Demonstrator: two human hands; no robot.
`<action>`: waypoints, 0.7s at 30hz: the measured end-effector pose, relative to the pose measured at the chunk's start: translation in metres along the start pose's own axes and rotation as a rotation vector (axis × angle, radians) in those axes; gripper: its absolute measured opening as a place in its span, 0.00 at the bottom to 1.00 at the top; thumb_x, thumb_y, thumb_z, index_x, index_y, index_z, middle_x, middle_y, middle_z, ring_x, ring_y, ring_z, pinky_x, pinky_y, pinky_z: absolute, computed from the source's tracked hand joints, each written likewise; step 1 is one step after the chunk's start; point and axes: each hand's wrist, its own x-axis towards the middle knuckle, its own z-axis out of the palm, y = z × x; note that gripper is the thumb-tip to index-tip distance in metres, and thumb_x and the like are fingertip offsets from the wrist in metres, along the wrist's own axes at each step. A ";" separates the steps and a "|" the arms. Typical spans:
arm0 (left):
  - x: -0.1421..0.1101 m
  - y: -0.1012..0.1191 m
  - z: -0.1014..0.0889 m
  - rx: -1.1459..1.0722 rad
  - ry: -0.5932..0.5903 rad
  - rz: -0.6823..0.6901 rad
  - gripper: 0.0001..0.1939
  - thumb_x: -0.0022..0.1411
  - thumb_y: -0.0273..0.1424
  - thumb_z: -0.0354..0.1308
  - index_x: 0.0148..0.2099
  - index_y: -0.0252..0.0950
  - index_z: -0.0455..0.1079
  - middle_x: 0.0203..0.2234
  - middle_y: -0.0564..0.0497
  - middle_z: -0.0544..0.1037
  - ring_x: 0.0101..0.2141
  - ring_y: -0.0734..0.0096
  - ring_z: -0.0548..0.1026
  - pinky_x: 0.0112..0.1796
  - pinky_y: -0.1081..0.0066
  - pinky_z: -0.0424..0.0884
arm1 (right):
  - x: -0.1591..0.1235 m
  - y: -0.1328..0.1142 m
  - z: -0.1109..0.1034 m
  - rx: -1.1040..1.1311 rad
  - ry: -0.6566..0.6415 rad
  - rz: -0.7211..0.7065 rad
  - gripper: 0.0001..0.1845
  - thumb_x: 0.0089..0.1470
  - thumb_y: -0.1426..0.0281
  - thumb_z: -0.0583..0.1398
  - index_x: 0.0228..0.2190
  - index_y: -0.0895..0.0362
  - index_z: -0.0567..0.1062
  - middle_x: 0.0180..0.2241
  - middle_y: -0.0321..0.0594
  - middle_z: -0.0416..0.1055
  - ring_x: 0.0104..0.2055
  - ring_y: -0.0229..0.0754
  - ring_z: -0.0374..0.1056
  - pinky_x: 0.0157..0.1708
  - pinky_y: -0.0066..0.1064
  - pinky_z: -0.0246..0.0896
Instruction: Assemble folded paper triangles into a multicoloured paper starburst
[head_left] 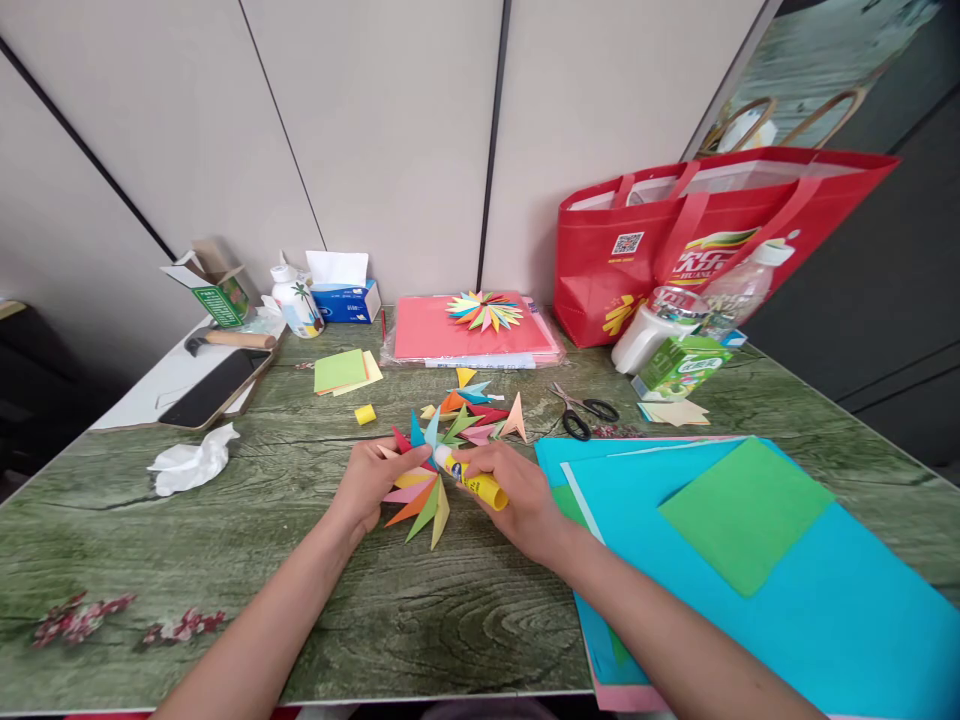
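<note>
My left hand pinches a half-round fan of folded paper points in red, blue, pink, orange, green and yellow. In my right hand is a yellow glue stick, its white tip against or very close to a light blue point at the top of the fan. Just beyond the hands lie several loose folded paper pieces. A yellow glue cap rests on the table to their left. Further back, a finished-looking many-coloured paper star lies on a packet of red paper.
Scissors lie behind my right hand. Blue paper sheets with a green square cover the right side. A red bag, bottles and a green carton stand behind. Left are a crumpled tissue, a phone and a hammer.
</note>
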 end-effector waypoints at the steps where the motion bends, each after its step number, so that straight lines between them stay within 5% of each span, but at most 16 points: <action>1: 0.000 0.000 0.000 -0.001 0.002 0.006 0.10 0.35 0.32 0.68 0.19 0.33 0.71 0.12 0.56 0.72 0.15 0.80 0.64 0.16 0.79 0.57 | 0.000 0.000 -0.001 0.005 -0.010 0.006 0.14 0.49 0.81 0.53 0.37 0.53 0.64 0.42 0.43 0.69 0.45 0.42 0.65 0.40 0.38 0.63; 9: 0.002 -0.002 -0.001 0.014 -0.032 0.006 0.10 0.37 0.33 0.67 0.21 0.33 0.72 0.16 0.53 0.74 0.16 0.77 0.66 0.17 0.77 0.60 | 0.001 -0.001 0.000 -0.001 0.018 0.031 0.11 0.50 0.74 0.57 0.37 0.52 0.64 0.39 0.42 0.70 0.43 0.42 0.66 0.40 0.37 0.64; 21: -0.003 0.001 0.002 0.039 -0.090 -0.023 0.11 0.35 0.33 0.68 0.20 0.32 0.71 0.14 0.54 0.73 0.16 0.77 0.67 0.19 0.77 0.60 | 0.000 0.002 0.003 -0.105 0.095 -0.017 0.13 0.50 0.78 0.55 0.38 0.53 0.64 0.39 0.43 0.69 0.44 0.42 0.65 0.42 0.38 0.63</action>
